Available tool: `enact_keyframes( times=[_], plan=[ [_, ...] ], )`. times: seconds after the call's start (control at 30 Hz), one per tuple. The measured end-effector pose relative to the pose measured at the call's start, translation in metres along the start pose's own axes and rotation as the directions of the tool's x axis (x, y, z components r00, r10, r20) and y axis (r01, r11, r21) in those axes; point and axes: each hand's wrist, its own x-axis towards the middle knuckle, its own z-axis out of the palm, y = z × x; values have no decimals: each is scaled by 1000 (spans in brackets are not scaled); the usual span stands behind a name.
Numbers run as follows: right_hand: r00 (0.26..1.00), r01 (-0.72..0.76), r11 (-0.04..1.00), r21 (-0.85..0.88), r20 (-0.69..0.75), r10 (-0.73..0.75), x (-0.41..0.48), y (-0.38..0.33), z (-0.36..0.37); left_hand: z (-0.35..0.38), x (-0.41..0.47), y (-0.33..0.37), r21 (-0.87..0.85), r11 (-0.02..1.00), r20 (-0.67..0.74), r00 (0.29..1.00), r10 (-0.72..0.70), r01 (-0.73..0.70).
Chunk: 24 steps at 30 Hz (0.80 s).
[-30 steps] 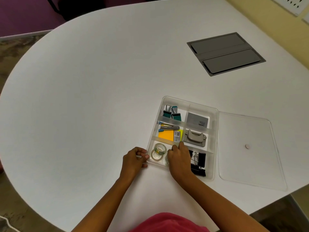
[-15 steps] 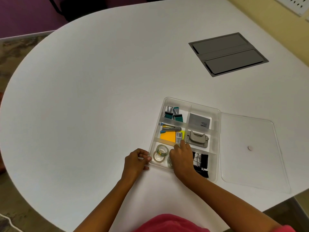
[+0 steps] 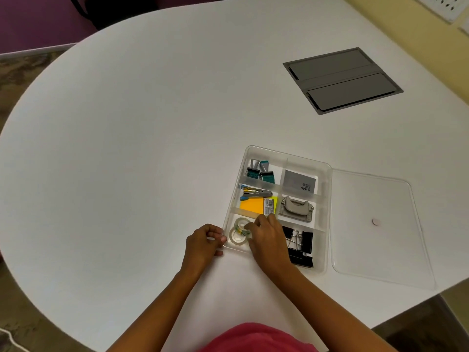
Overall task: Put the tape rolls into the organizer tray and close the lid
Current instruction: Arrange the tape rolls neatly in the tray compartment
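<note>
Two clear tape rolls [image 3: 239,231] are seen in the near-left compartment of the clear plastic organizer tray [image 3: 327,212], one leaning against the other. The right hand [image 3: 269,240] is laid over that compartment from the 5 o'clock side, its fingertips touching the rolls; whether a roll is pinched cannot be told. The left hand [image 3: 203,241] is curled with fingers pressed together against the tray's near-left corner, apparently to steady it. The placing step is judged nearly done. The flat clear lid [image 3: 375,224] lies on the white rounded table [image 3: 127,148] at the tray's 3 o'clock, just beside it. Next, the rolls would need to be settled flat, the hand withdrawn, and the lid carried over and pressed down.
</note>
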Motion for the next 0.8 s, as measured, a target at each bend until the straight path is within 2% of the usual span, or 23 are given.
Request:
enact_keyframes(
  times=[0.27,0.8],
  plan=[
    [994,60,998,17,86,-61,11,-12,11,0,-1,1,27,1000,2,1000,12,-12],
    [986,112,983,-146,141,-91,1,-6,13,0,-1,2,32,999,-9,1000,11,-11]
  ],
)
